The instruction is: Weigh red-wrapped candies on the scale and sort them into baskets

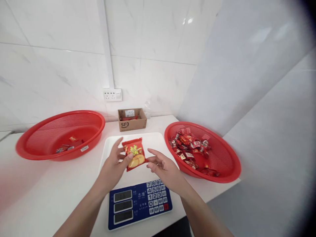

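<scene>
My left hand (115,163) grips a red snack packet (134,153) by its left side, with the thumb across the front. Yellow lettering and a picture of round, pale yellow biscuits or crackers show on the packet. At the packet's lower right corner, my right hand (164,168) pinches the edge between thumb and fingers, its index finger stretched out above. Both hands are over the white pan (158,140) of a digital scale. The scale's blue keypad panel (140,204), with three grey displays, lies below the hands.
To the right stands a red plastic basket (225,164) with many small red-wrapped sweets (189,154). Another red basket (95,131) at the left holds several packets (65,148). A small cardboard box (133,124) with red packets sits at the back, below a wall socket (112,94).
</scene>
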The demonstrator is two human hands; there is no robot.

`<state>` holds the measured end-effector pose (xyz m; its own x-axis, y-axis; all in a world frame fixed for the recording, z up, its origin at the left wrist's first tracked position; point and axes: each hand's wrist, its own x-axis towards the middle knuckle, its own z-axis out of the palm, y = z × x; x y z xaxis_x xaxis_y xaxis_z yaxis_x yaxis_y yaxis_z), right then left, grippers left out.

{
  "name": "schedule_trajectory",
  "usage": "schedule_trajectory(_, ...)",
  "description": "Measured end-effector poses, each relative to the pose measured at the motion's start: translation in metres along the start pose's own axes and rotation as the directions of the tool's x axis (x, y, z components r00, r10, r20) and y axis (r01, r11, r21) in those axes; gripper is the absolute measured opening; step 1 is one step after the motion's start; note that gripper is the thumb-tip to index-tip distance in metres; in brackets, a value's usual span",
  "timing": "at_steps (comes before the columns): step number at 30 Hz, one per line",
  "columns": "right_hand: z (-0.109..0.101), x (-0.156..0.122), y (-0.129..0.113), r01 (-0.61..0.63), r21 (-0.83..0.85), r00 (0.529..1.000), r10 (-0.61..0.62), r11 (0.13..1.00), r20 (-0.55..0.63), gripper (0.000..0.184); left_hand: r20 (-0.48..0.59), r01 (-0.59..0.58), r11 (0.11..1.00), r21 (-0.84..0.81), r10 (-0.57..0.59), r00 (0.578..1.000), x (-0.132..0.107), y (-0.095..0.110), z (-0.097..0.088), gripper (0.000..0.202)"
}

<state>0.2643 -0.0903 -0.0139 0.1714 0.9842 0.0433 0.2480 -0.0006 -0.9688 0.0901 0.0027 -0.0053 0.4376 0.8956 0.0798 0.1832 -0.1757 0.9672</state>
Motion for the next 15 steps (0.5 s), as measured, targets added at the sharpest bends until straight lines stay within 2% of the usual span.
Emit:
schedule_trajectory(2,-0.011,-0.003,-0.001,0.037,-0.11,0.998,-0.042,0.993,-0.042,0.045,-0.122,-0.086,0.93,0.358,0.138,0.983,0.002,-0.008,-0.007,0.073)
schedule_trajectory(3,-0.018,-0.004,0.0,0.047,-0.159,0.996,-0.058,0.986,-0.063,0.042,-0.122,-0.134,0.859,0.494,0.221,0.968,0.003,-0.013,-0.01,0.067)
schedule_trajectory(5,-0.037,-0.004,0.002,0.034,-0.26,0.99,-0.068,0.965,-0.123,0.039,0.025,-0.258,0.73,0.633,0.314,0.949,0.001,-0.023,-0.015,0.051)
schedule_trajectory(7,-0.061,-0.001,0.006,-0.03,-0.374,0.982,-0.042,0.927,-0.182,0.038,0.245,-0.39,0.647,0.656,0.306,0.92,-0.003,-0.033,-0.017,0.041)
schedule_trajectory(9,-0.087,0.003,0.011,-0.113,-0.474,0.982,0.027,0.873,-0.185,0.04,0.367,-0.465,0.587,0.663,0.287,0.885,-0.009,-0.041,-0.016,0.038)
schedule_trajectory(10,-0.099,0.005,0.014,-0.141,-0.497,0.985,0.069,0.856,-0.161,0.04,0.377,-0.477,0.564,0.674,0.293,0.879,-0.011,-0.044,-0.016,0.038)
schedule_trajectory(12,-0.121,0.008,0.021,-0.18,-0.544,0.981,0.191,0.82,-0.036,0.036,0.336,-0.473,0.548,0.69,0.337,0.88,-0.016,-0.047,-0.015,0.039)
schedule_trajectory(15,-0.143,0.01,0.032,-0.232,-0.631,0.905,0.402,0.74,0.138,0.035,0.262,-0.465,0.581,0.668,0.401,0.878,-0.02,-0.048,-0.014,0.043)
